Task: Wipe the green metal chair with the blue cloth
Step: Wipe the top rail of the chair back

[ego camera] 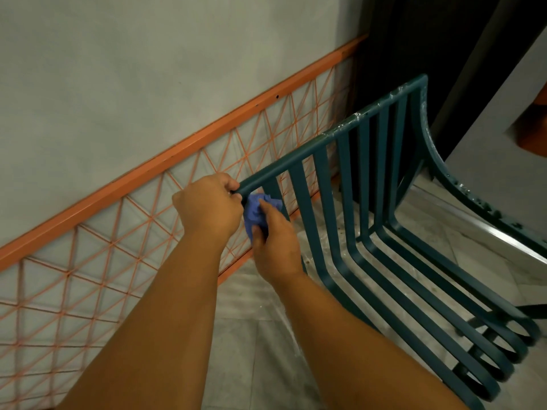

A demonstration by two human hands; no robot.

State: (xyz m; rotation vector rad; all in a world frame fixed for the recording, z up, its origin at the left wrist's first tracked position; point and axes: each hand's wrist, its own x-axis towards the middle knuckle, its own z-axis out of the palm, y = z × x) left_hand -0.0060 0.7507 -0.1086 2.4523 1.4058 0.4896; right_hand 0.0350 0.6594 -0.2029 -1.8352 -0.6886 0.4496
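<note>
While the left hand (207,205) grips and hides the slatted green chair's (364,232) rail end, the right hand (273,247) clutches the crumpled blue cloth (254,211).

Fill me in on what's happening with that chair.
A person is cleaning the green metal chair. The left hand grips the near end of the top rail of the backrest, steadying it. The right hand holds a bunched blue cloth against the slat nearest that corner, just under the rail. The chair stands on a pale tiled floor beside an orange lattice panel that leans on the wall. White specks show on the rail's far end and on the armrest.
</note>
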